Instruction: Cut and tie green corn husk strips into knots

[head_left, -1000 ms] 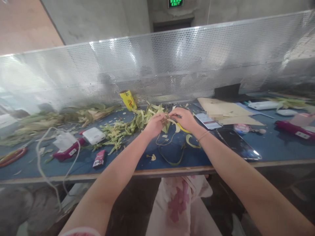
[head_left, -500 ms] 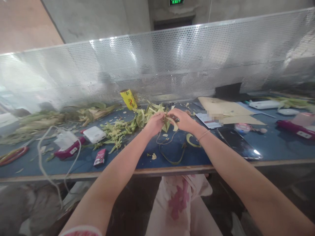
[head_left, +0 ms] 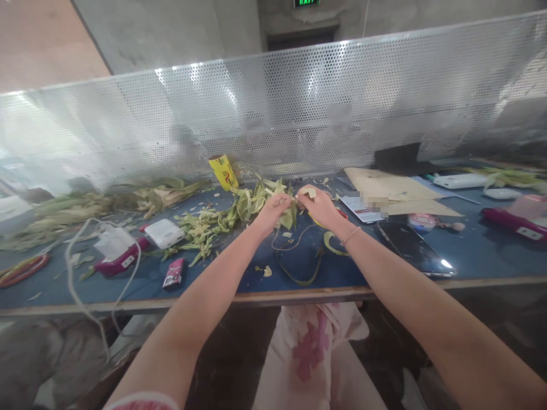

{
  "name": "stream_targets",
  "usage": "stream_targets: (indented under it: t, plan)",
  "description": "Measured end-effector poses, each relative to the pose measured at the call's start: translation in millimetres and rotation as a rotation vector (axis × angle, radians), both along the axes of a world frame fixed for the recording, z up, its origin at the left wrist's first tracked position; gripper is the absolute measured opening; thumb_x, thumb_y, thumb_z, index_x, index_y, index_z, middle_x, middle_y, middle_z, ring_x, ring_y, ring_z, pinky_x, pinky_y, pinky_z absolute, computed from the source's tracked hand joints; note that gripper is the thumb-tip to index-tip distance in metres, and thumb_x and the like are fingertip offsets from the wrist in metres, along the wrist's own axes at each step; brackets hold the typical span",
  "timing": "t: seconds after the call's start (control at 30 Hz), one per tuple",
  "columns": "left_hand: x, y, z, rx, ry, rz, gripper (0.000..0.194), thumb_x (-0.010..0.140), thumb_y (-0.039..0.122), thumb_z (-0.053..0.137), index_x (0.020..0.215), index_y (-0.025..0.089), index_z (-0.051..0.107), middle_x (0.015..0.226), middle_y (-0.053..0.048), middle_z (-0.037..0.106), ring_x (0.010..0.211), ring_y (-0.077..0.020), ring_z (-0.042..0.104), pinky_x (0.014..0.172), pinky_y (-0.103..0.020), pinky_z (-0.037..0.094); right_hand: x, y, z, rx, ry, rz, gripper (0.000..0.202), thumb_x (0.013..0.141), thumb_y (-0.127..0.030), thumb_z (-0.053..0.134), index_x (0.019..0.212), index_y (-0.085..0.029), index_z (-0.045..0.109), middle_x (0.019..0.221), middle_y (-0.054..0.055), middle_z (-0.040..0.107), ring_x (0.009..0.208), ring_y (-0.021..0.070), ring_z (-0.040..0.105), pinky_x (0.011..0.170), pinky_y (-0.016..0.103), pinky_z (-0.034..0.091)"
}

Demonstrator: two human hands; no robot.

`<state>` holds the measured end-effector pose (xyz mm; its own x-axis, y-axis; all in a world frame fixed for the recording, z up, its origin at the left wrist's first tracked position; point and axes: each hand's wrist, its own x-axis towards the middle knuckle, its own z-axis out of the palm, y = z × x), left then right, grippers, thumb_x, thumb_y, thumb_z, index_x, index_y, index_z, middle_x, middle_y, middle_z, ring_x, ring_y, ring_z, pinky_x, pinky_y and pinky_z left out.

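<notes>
My left hand [head_left: 274,212] is closed in a pinch in front of the leaf pile; what its fingertips hold is too small to make out. Close beside it on the right, my right hand [head_left: 320,206] has its fingers bent together around a pale piece of leaf [head_left: 311,193]. Behind and under the hands lies a pile of twisted green leaf strips [head_left: 248,205], spreading left into a knotted bunch [head_left: 203,230]. Something with a red end [head_left: 342,214] shows partly beneath my right hand. A curled leaf strip [head_left: 333,244] rests near my right wrist.
A thin looped stem [head_left: 303,283] lies toward the front edge. Left are a pink box [head_left: 173,274], a white case [head_left: 164,233] and cabled purple socket [head_left: 121,259]. Right are a phone [head_left: 414,250] and brown paper [head_left: 384,188]. Behind stand a yellow packet [head_left: 224,172] and perforated metal screen [head_left: 273,114].
My hands have drawn slightly apart. The right hand has turned, showing a pale leaf piece at its fingers, and the curved strip that hung between the hands is no longer seen there.
</notes>
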<state>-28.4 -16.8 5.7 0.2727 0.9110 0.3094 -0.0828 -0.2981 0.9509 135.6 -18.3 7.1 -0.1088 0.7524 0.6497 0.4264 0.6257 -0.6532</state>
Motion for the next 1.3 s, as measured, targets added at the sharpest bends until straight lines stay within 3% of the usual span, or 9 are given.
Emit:
stream_targets:
  t: [0.1,0.2,0.33,0.47,0.6,0.77,0.93,1.13,1.3]
  plan:
    - [-1.1,5.4,-2.3,0.068,0.108,0.138,0.023,0.066,0.037,0.072,0.075,0.018,0.062,0.074,0.001,0.058,0.071,-0.0096,0.052,0.062,-0.021,0.039,0.6,2.9,-1.5,-0.022,0.026,0.017,0.014,0.083,-0.032,0.046,0.080,-0.021,0.055,0.074,0.002,0.061,0.066,0.0169,0.057,0.066,0.030,0.045]
    - [-1.4,7.9,-5.5,-0.024,0.097,0.153,0.027,0.065,0.039,0.072,0.080,0.018,0.064,0.067,0.002,0.055,0.064,-0.0085,0.051,0.057,-0.022,0.037,0.2,1.4,-0.7,0.000,-0.004,0.021,0.016,0.084,-0.032,0.045,0.079,-0.021,0.055,0.077,0.003,0.061,0.068,0.0168,0.057,0.067,0.030,0.045]
    - [2.1,3.7,-7.1,-0.157,-0.071,0.073,0.037,0.060,0.040,0.076,0.086,0.018,0.061,0.071,0.001,0.060,0.065,-0.0087,0.057,0.063,-0.024,0.043,-1.8,-3.8,2.2,0.061,-0.056,-0.025,0.014,0.080,-0.028,0.047,0.073,-0.019,0.055,0.076,0.003,0.062,0.072,0.0165,0.056,0.071,0.028,0.043]
    - [7.4,-3.5,-3.8,-0.133,-0.236,-0.019,0.036,0.058,0.035,0.079,0.082,0.017,0.059,0.079,-0.002,0.068,0.076,-0.0121,0.064,0.083,-0.031,0.046,-2.1,-4.2,1.4,0.042,-0.018,-0.033,0.015,0.078,-0.029,0.050,0.072,-0.019,0.058,0.075,0.003,0.065,0.070,0.0160,0.056,0.068,0.027,0.042]
    - [10.4,-3.4,-5.6,-0.109,-0.285,-0.062,0.032,0.057,0.031,0.079,0.078,0.017,0.059,0.078,-0.001,0.068,0.081,-0.0132,0.065,0.089,-0.033,0.044,-1.1,-2.3,-0.4,0.028,-0.004,0.001,0.019,0.077,-0.033,0.053,0.072,-0.018,0.062,0.075,0.003,0.066,0.071,0.0160,0.057,0.067,0.027,0.041]
    - [11.3,3.8,-14.6,0.078,-0.089,0.032,0.027,0.061,0.035,0.076,0.070,0.016,0.059,0.075,-0.001,0.066,0.077,-0.0126,0.061,0.083,-0.030,0.045,-1.5,-3.8,0.9,-0.023,0.052,-0.050,0.019,0.073,-0.036,0.055,0.070,-0.017,0.059,0.068,0.002,0.064,0.064,0.0154,0.056,0.063,0.027,0.041]
    - [11.2,-0.2,-11.3,0.213,0.177,0.189,0.021,0.066,0.033,0.070,0.067,0.016,0.057,0.070,-0.001,0.063,0.066,-0.0111,0.055,0.072,-0.028,0.044,-5.2,-6.4,0.5,-0.053,0.122,-0.028,0.012,0.069,-0.031,0.058,0.070,-0.019,0.056,0.068,0.000,0.062,0.065,0.0153,0.056,0.065,0.029,0.043]
    - [11.5,-5.0,-7.7,0.300,0.271,0.285,0.011,0.069,0.025,0.065,0.071,0.017,0.057,0.064,0.002,0.054,0.060,-0.0107,0.048,0.064,-0.026,0.040,-9.9,-7.3,-2.4,-0.091,0.226,-0.042,0.030,0.066,-0.042,0.067,0.068,-0.021,0.046,0.063,-0.003,0.054,0.060,0.0131,0.051,0.060,0.028,0.042]
    - [11.3,-4.8,-7.6,0.330,0.320,0.331,0.007,0.070,0.023,0.063,0.074,0.017,0.061,0.068,0.001,0.057,0.062,-0.0116,0.047,0.064,-0.026,0.038,-12.2,-6.3,-4.2,-0.097,0.279,-0.010,0.037,0.065,-0.046,0.069,0.072,-0.022,0.042,0.068,-0.003,0.052,0.064,0.0135,0.053,0.063,0.029,0.044]
